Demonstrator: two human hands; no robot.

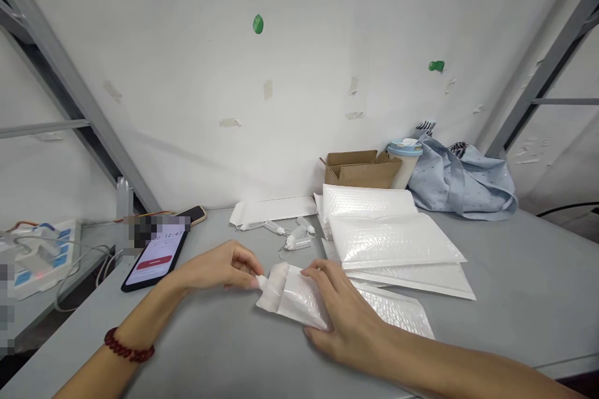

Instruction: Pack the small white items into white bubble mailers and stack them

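Observation:
My left hand [219,268] pinches a small white tube [263,282] at the open mouth of a white bubble mailer [299,299] lying on the grey table [515,274]. My right hand [341,312] grips that mailer from the right, fingers wrapped round its body and holding it steady. The tube is partly inside the mailer's opening. Several more small clear tubes [292,234] lie loose on the table just beyond. A stack of white bubble mailers [388,240] sits to the right of my hands.
A phone [156,255] with a lit screen lies at the left, another phone [194,215] behind it. A flat white envelope [274,209], an open cardboard box [360,168], a lidded cup [405,159] and a blue cloth [463,181] stand along the wall. A power strip [40,255] sits far left.

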